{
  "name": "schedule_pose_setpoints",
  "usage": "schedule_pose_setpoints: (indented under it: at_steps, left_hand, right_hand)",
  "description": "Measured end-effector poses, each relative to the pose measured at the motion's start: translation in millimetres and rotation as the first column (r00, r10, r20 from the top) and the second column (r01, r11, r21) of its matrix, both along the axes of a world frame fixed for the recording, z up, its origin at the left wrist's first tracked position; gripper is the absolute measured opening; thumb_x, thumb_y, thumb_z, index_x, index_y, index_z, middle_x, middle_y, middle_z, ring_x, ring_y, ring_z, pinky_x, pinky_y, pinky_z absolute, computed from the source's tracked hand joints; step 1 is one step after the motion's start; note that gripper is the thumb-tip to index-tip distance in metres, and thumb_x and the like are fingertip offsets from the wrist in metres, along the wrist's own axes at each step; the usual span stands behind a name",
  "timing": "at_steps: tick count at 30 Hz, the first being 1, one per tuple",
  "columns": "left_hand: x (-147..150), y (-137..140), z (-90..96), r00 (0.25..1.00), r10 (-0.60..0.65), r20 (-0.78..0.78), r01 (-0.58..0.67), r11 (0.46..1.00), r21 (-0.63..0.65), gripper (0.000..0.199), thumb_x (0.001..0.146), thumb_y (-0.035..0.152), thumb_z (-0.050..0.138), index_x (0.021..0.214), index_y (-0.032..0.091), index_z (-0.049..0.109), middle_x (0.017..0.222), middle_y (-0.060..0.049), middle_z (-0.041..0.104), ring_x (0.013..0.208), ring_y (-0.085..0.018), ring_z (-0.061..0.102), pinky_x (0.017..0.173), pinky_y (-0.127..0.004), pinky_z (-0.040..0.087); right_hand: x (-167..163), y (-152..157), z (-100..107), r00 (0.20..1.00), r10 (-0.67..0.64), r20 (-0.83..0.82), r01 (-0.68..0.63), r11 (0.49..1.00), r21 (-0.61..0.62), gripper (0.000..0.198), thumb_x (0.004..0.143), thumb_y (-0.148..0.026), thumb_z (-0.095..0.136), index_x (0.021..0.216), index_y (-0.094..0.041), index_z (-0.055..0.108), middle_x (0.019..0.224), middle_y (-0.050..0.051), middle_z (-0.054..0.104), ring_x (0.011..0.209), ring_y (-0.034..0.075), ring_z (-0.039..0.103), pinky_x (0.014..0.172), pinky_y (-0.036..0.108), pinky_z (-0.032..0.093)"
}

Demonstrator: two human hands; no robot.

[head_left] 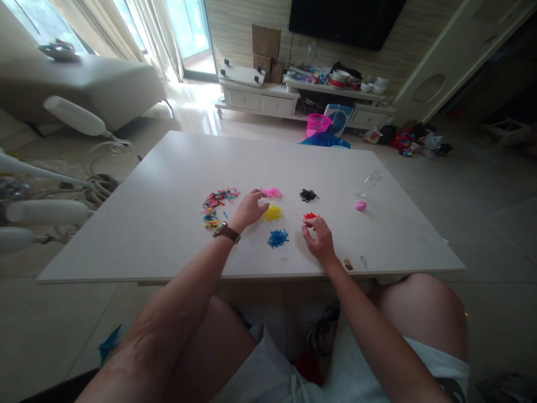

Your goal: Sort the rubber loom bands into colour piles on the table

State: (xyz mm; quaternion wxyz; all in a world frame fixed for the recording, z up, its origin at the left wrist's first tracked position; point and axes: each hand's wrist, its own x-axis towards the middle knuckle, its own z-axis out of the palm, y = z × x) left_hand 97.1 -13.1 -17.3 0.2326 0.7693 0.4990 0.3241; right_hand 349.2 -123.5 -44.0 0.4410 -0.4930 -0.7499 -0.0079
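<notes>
Small piles of thin, band-like pieces, sorted by colour, lie on the white table. My left hand [251, 208], with a watch [226, 232] on its wrist, reaches over the table with thumb and fingers apart. Its fingertips hover by the pink pile [272, 193] and the yellow pile [273, 212]. Left of it spreads a mixed-colour pile [216, 200]. My right hand [320, 238] rests at the red pile [310, 215], partly covering it; its fingers are curled, with a gap between thumb and forefinger. A blue pile [277, 238] and a black pile [309, 195] lie nearby.
Toward the table's [168, 168] right are a pink lump [360, 205] and a clear plastic container [371, 180]. A small yellow figure [348, 263] and a small clear item [363, 261] lie near the front edge. Behind stands a white cabinet [277, 104] with a pink basket [318, 124] before it.
</notes>
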Motion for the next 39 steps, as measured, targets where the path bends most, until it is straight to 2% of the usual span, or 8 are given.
schedule_pose_setpoints:
  at_steps: [6,11,16,20,24,27,33,39]
  left_hand:
    - [2.2,5.7,-7.8,0.994,-0.054,-0.095,0.053,0.999,-0.014,0.051,0.086,0.032,0.061,0.133,0.013,0.063,0.147,-0.016,0.056,0.137,-0.027,0.052,0.119,-0.039,0.036]
    - [-3.0,3.5,-3.8,0.996,-0.046,-0.07,0.043,0.998,-0.044,0.047,0.088,0.034,0.06,0.13,0.016,0.065,0.152,-0.014,0.052,0.14,-0.027,0.05,0.12,-0.041,0.035]
    - [-16.9,5.1,4.0,0.999,0.026,-0.029,-0.026,1.0,-0.015,0.034,0.086,0.03,0.058,0.116,0.019,0.07,0.135,-0.012,0.064,0.128,-0.026,0.058,0.113,-0.041,0.041]
    - [-37.9,11.7,15.7,0.982,0.177,-0.062,-0.179,0.984,-0.025,0.03,0.083,0.024,0.058,0.109,0.019,0.072,0.119,-0.011,0.069,0.113,-0.027,0.063,0.105,-0.04,0.046]
    - [-64.7,15.0,30.5,0.922,0.373,-0.105,-0.382,0.92,-0.084,0.03,0.082,0.025,0.059,0.106,0.018,0.075,0.112,-0.012,0.071,0.109,-0.029,0.063,0.099,-0.039,0.047]
    - [-82.1,14.7,36.8,0.882,0.454,-0.127,-0.471,0.859,-0.2,0.036,0.081,0.027,0.059,0.112,0.017,0.075,0.097,-0.009,0.073,0.093,-0.026,0.066,0.088,-0.035,0.051]
    - [-102.4,14.3,34.3,0.848,0.514,-0.13,-0.529,0.812,-0.245,0.036,0.073,0.02,0.064,0.106,0.014,0.078,0.099,-0.01,0.075,0.089,-0.023,0.067,0.081,-0.031,0.052]
    - [-111.3,9.5,41.0,0.835,0.539,-0.108,-0.544,0.782,-0.304,0.034,0.064,0.015,0.067,0.096,0.012,0.079,0.078,-0.007,0.072,0.077,-0.021,0.064,0.071,-0.03,0.052]
  right_hand:
    - [-0.4,-0.1,1.8,1.0,0.007,0.002,-0.007,1.0,-0.019,0.01,0.096,-0.022,0.055,0.1,-0.024,0.063,0.097,0.007,0.07,0.087,0.023,0.063,0.089,0.044,0.052]
    - [-0.9,-0.6,2.4,1.0,0.01,0.012,-0.01,1.0,-0.006,0.008,0.096,-0.02,0.055,0.098,-0.024,0.062,0.096,0.007,0.07,0.086,0.023,0.062,0.098,0.046,0.049]
    - [-0.1,-0.5,2.4,1.0,0.012,0.011,-0.011,1.0,-0.023,0.009,0.095,-0.019,0.055,0.096,-0.024,0.062,0.095,0.006,0.07,0.087,0.023,0.062,0.095,0.044,0.049]
    - [0.8,-0.4,2.4,1.0,0.017,0.011,-0.016,0.999,-0.031,0.009,0.095,-0.019,0.054,0.096,-0.024,0.062,0.096,0.007,0.07,0.091,0.024,0.063,0.094,0.044,0.05]
    - [0.0,-0.9,2.6,1.0,0.025,0.007,-0.025,0.999,-0.045,0.01,0.095,-0.019,0.054,0.095,-0.024,0.062,0.097,0.007,0.07,0.096,0.025,0.064,0.094,0.046,0.049]
    - [-0.3,-1.1,2.4,1.0,0.027,0.01,-0.027,0.998,-0.048,0.011,0.095,-0.019,0.053,0.095,-0.024,0.062,0.097,0.008,0.07,0.096,0.025,0.064,0.095,0.046,0.05]
    - [2.1,-0.1,1.5,0.999,0.032,0.016,-0.031,0.999,-0.043,0.01,0.095,-0.019,0.053,0.094,-0.024,0.062,0.094,0.007,0.069,0.093,0.025,0.063,0.092,0.045,0.05]
    - [3.2,0.8,0.6,0.999,0.024,0.021,-0.024,0.999,-0.034,0.009,0.095,-0.019,0.054,0.091,-0.024,0.061,0.09,0.006,0.068,0.09,0.024,0.062,0.092,0.045,0.049]
